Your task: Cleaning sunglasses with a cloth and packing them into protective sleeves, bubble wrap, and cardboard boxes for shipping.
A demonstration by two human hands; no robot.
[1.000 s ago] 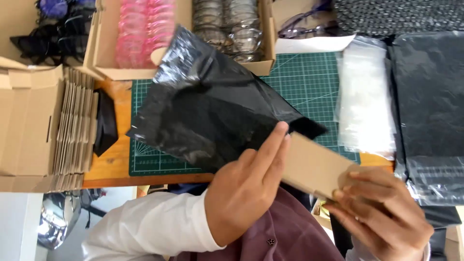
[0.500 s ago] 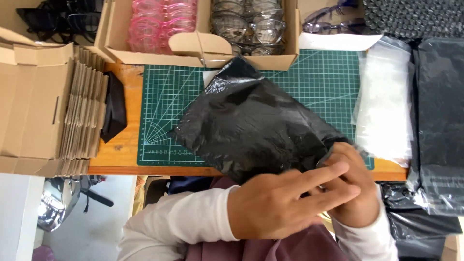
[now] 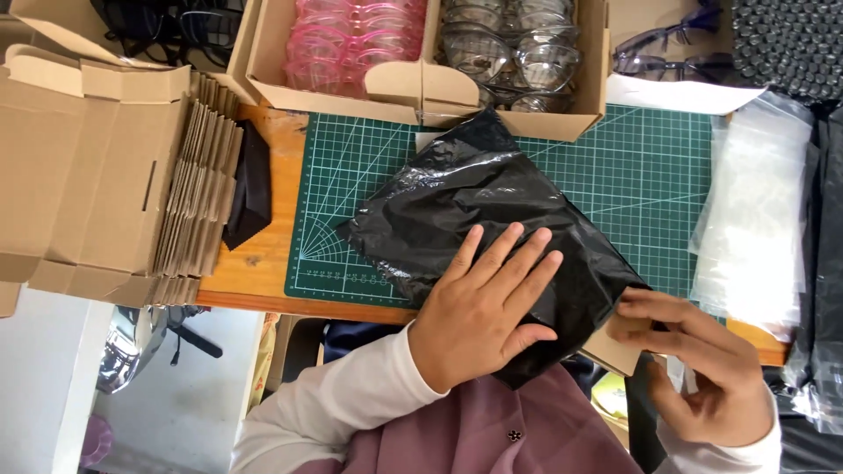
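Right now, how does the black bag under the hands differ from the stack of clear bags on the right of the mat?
The black bag is opaque, crinkled and bulging; the clear bags are see-through and lie flat. The black bag lies tilted across the green cutting mat, with the left hand flat on it and the right hand at its open end beside a brown cardboard piece; the clear bags lie untouched at the mat's right edge. Both are thin plastic.
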